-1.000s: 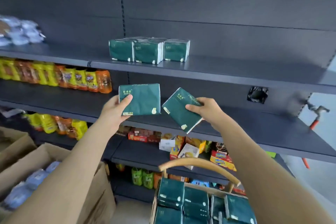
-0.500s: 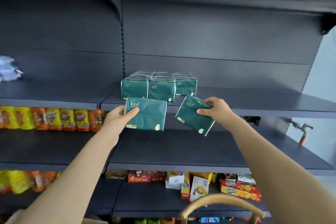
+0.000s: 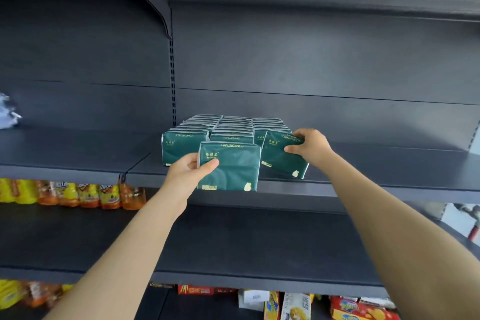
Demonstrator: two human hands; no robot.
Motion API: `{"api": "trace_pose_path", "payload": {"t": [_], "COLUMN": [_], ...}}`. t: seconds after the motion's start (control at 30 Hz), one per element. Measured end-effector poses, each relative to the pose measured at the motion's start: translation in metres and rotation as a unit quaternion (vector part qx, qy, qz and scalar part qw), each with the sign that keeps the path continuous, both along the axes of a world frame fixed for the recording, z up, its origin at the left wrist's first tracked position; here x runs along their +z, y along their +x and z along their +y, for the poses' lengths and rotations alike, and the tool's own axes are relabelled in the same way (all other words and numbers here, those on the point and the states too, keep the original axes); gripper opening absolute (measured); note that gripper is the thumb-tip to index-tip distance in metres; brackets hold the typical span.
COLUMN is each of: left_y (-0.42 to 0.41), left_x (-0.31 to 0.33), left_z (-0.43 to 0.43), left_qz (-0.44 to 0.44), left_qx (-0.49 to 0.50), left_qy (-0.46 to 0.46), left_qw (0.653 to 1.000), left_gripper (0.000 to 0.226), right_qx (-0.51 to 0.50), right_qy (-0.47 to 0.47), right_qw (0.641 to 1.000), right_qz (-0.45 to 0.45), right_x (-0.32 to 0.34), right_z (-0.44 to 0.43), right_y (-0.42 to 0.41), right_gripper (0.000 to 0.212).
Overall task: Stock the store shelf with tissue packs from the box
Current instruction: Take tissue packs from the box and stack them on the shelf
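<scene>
Two bare forearms reach up and forward from the lower edge of the view; beneath them, on the lowest visible level, stand boxed snacks in red, yellow and white; above these lies the dark middle shelf, with orange and yellow snack bags lined up at the left on that level. The left hand grips a green tissue pack by its left edge, thumb across the front face, fingers behind; this pack is held upright in front of the lip of the upper shelf. The right hand pinches a second tissue pack at its upper right corner, thumb in front; that pack is tilted, its lower edge at or just above the shelf board, beside the front of the right-hand row. Behind both, three rows of stocked packs stand upright, running back toward the grey back panel; pale plastic-wrapped goods sit at far left on the same level.
</scene>
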State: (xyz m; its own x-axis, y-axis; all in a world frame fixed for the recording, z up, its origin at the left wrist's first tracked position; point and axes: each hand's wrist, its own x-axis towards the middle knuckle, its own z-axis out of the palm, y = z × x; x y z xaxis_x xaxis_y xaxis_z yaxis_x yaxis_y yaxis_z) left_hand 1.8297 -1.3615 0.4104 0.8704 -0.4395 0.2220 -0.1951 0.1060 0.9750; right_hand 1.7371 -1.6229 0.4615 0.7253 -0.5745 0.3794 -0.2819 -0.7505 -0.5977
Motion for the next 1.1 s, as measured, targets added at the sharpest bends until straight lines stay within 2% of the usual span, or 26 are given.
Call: {"api": "trace_pose_path", "payload": {"t": [0.1, 0.2, 0.3, 0.4, 0.47, 0.57, 0.63, 0.73, 0.87, 1.0, 1.1], "left_y": [0.01, 0.017, 0.026, 0.033, 0.035, 0.037, 0.038, 0.039, 0.042, 0.038, 0.034], "left_x": [0.0, -0.002, -0.007, -0.011, -0.015, -0.018, -0.018, -0.018, -0.018, -0.02, -0.02], "left_z": [-0.017, -0.028, -0.033, -0.038, -0.04, -0.041, -0.041, -0.04, -0.041, -0.043, -0.044], "left_qz": [-0.007, -0.017, -0.019, -0.019, -0.017, -0.019, -0.022, -0.025, -0.029, -0.029, -0.027], "left_qx": [0.011, 0.022, 0.017, 0.016, 0.011, 0.002, 0.001, -0.001, -0.002, -0.009, -0.012], "left_qy": [0.003, 0.021, 0.035, 0.032, 0.03, 0.03, 0.026, 0.029, 0.034, 0.041, 0.044], "left_qw": [1.0, 0.999, 0.999, 0.999, 0.999, 0.999, 0.999, 0.999, 0.999, 0.999, 0.999], "left_gripper": [0.02, 0.01, 0.012, 0.015, 0.015, 0.017, 0.019, 0.023, 0.025, 0.034, 0.023], "right_qx": [0.011, 0.023, 0.039, 0.032, 0.032, 0.035, 0.04, 0.026, -0.014, -0.054, -0.052], "right_qy": [-0.025, -0.064, -0.11, -0.167, -0.168, -0.11, -0.121, -0.196, -0.174, -0.169, -0.154], "right_qw": [0.999, 0.998, 0.993, 0.984, 0.983, 0.993, 0.992, 0.976, 0.974, 0.976, 0.983], "right_qz": [0.017, 0.009, 0.006, 0.047, 0.062, 0.017, 0.02, 0.096, 0.144, 0.126, 0.083], "right_x": [0.0, -0.004, -0.013, -0.025, -0.033, -0.038, -0.035, -0.028, -0.019, -0.019, -0.019], "right_z": [-0.02, -0.034, -0.042, -0.051, -0.056, -0.058, -0.061, -0.064, -0.058, -0.05, -0.046], "right_y": [0.025, 0.049, 0.07, 0.085, 0.09, 0.094, 0.097, 0.101, 0.112, 0.117, 0.109], "right_gripper": [0.05, 0.052, 0.049, 0.056, 0.063, 0.068, 0.063, 0.054, 0.048, 0.037, 0.041]}}
